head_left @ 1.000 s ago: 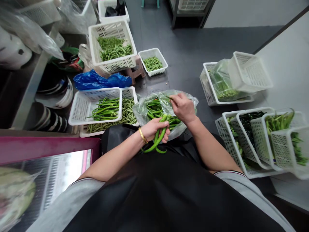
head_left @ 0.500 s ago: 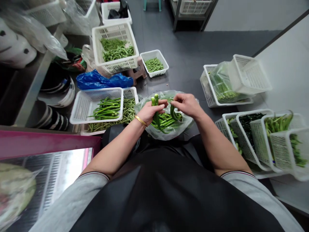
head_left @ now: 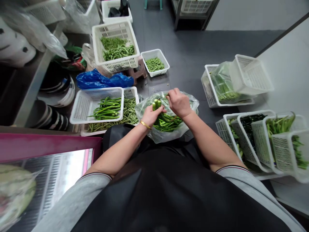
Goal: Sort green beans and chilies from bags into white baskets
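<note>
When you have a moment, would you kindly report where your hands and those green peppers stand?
Left hand closed on green chili peppers. Right hand pinched at the rim of the clear plastic bag, grip unclear. Film bunched around the peppers.

Glossy, slender green chili peppers (head_left: 167,123) lie heaped in a crumpled clear plastic bag (head_left: 172,136), slanting every way, while a few pepper tips (head_left: 155,104) stand upright at the heap's ten o'clock.
</note>
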The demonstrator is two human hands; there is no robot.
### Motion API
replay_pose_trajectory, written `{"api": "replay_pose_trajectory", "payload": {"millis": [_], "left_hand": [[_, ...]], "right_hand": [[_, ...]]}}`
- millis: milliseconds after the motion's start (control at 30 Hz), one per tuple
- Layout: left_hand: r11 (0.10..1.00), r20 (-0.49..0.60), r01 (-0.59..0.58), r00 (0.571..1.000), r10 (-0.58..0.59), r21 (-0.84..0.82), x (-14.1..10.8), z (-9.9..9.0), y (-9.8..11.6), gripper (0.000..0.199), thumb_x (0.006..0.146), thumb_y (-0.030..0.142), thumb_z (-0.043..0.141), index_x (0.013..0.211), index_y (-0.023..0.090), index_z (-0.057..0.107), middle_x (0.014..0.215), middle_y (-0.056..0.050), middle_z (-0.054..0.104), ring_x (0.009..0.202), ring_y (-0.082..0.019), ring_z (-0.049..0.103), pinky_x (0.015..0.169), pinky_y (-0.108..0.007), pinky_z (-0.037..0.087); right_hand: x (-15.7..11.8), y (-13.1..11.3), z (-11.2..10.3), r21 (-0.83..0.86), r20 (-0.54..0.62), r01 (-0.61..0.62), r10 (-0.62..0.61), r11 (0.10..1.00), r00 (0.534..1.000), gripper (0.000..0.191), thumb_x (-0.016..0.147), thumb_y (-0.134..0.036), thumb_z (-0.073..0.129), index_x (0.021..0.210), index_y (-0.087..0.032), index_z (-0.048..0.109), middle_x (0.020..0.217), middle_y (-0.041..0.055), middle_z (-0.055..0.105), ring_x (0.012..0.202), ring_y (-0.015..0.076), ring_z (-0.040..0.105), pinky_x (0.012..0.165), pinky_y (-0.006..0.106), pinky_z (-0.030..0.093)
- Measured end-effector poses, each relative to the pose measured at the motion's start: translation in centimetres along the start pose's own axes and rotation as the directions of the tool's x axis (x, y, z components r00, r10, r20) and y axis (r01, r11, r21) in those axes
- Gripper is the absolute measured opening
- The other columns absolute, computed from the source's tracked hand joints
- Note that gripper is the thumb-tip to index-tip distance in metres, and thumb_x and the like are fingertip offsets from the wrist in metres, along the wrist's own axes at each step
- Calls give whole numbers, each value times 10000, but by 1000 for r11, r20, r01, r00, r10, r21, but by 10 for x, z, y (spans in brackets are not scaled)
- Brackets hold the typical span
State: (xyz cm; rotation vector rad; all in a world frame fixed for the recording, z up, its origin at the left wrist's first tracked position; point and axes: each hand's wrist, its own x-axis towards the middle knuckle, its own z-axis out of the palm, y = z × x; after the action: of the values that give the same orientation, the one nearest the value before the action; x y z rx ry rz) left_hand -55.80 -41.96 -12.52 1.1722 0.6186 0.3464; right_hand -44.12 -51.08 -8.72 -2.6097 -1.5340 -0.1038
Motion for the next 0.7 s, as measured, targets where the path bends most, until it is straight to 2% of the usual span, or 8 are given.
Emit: {"api": "replay_pose_trajectory", "payload": {"millis": [100, 133, 200, 233, 267, 433, 567, 700], "left_hand": [[998, -34, -17, 999, 15, -65, -10, -20, 19, 303, 615, 360, 773, 789, 161, 625, 646, -7, 631, 677, -160, 624, 707, -304, 527], [996, -41, -34, 999, 30, -84, -12, -26, 27, 277, 623, 353, 762, 767, 167, 615, 629, 3, 611, 659, -151, 618, 697, -299, 529], [994, -39, -42, 998, 38, -105, -15, -37, 45, 229, 670, 356, 719, 701, 177, 580, 559, 28, 525, 577, -121, 574, 645, -280, 522], [994, -30, -31, 999, 29, -102, -17, -41, 54, 231, 700, 369, 691, 668, 181, 560, 523, 39, 466, 525, -107, 535, 599, -268, 507], [996, -15, -15, 1000, 14, -90, -18, -45, 62, 250, 728, 386, 662, 640, 185, 543, 496, 46, 409, 478, -96, 490, 545, -255, 482], [999, 42, -4, 999, 5, -43, -22, -44, 84, 303, 777, 437, 604, 611, 198, 519, 475, 48, 288, 399, -82, 367, 406, -222, 328], [999, 150, -22, 988, 25, -24, -23, -35, 80, 265, 714, 400, 690, 651, 196, 534, 490, 51, 333, 422, -79, 382, 430, -224, 326], [997, 324, 32, 944, -55, 76, -21, -29, 76, 325, 561, 318, 818, 684, 186, 548, 488, 48, 424, 451, -90, 413, 449, -236, 338]], "right_hand": [[-14, -3, 12, -81, 241, 59, -37, 995, 970, 361, 974, -271, 325, 1161, -80, 567, 1123, 207, 581, 830, 247, 613, 623, 302, 401], [-20, -6, 18, -73, 355, 140, -105, 988, 929, 350, 966, -255, 337, 1153, -87, 581, 1121, 210, 585, 834, 250, 625, 627, 305, 414], [-31, -13, 35, -2, 536, 310, -261, 951, 803, 327, 946, -198, 351, 1119, -100, 611, 1107, 209, 596, 842, 247, 645, 642, 305, 436], [-35, -17, 43, 34, 579, 367, -317, 930, 751, 323, 936, -176, 360, 1120, -104, 615, 1111, 207, 597, 854, 246, 652, 652, 303, 445], [-37, -19, 50, 49, 592, 395, -345, 917, 728, 321, 928, -172, 378, 1142, -105, 607, 1130, 210, 594, 873, 249, 655, 662, 304, 454], [-40, -17, 71, 22, 536, 409, -356, 912, 765, 415, 886, -342, 546, 1196, -67, 561, 1136, 232, 595, 938, 293, 643, 694, 330, 473], [-36, -6, 64, 56, 539, 362, -334, 930, 773, 308, 934, -229, 416, 1104, -80, 625, 1071, 203, 641, 914, 260, 640, 700, 315, 449], [-23, 13, 36, -20, 408, 210, -184, 977, 894, 371, 953, -228, 337, 1154, -97, 620, 1112, 190, 644, 887, 255, 636, 701, 326, 442]]}}
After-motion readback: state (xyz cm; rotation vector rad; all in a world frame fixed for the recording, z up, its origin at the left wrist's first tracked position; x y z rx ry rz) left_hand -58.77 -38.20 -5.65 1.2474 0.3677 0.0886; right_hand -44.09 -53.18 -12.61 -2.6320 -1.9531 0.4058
